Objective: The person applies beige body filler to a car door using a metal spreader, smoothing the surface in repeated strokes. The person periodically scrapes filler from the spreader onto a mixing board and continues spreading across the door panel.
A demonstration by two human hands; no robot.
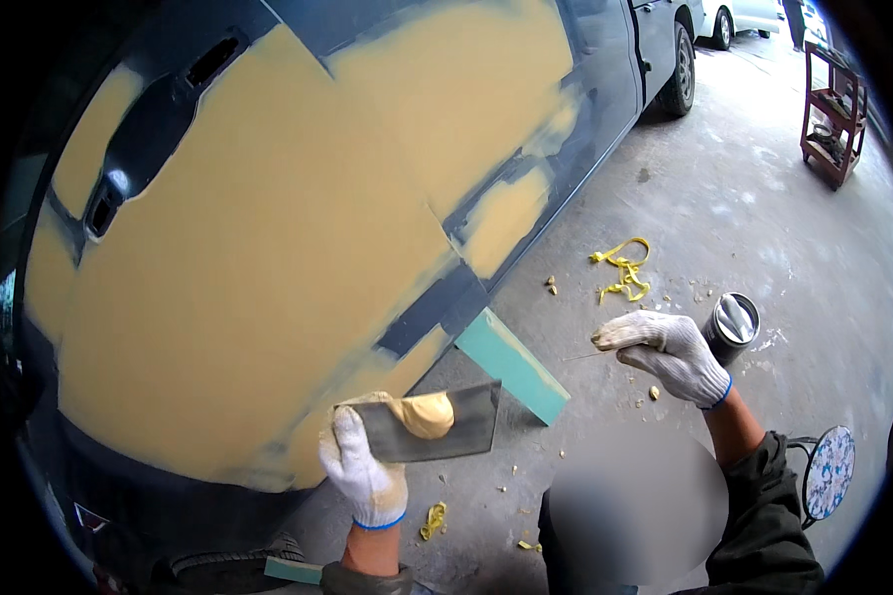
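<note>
The left hand (364,466), near the car (238,288), holds a dark plate (474,428) with tan paste (429,415). To the right, the right hand (667,355) pinches a thin thing (583,356).

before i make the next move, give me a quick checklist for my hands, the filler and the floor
1. Filler loaded: ok, one tan lump sits on the grey plate.
2. Left hand holding the plate: ok, thumb over its near end.
3. Right hand holding the thin tool: ok, its tip points toward the plate side.
4. Thin tool's face clean: cannot tell, seen nearly edge-on.
5. Floor free of litter: not ok, yellow strips and crumbs lie there.
</note>
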